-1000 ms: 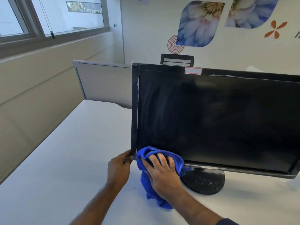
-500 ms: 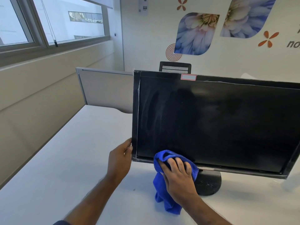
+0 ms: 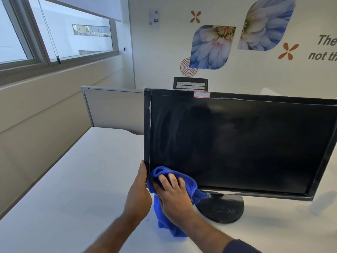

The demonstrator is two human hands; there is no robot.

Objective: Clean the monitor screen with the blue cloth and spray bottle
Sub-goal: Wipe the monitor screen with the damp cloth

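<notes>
Black flat-panel monitor (image 3: pixel 237 143) stands on round black base (image 3: pixel 221 209) on white surface (image 3: pixel 73 179), screen dark, faint wipe streaks on its left part. Right hand (image 3: pixel 173 194) presses bunched blue microfibre cloth (image 3: pixel 164 207) against the screen's lower-left corner; its fingers (image 3: pixel 171 178) are spread flat over the cloth, palm on it, cloth's loose end hanging down to the surface. Left hand (image 3: pixel 139 190) grips the monitor's lower-left edge, fingers curled around the bezel, touching the cloth. Grey partition panel (image 3: pixel 114 110) behind the monitor on the left; black mesh chair back (image 3: pixel 190 84) above its top edge. Spray bottle not visible.
</notes>
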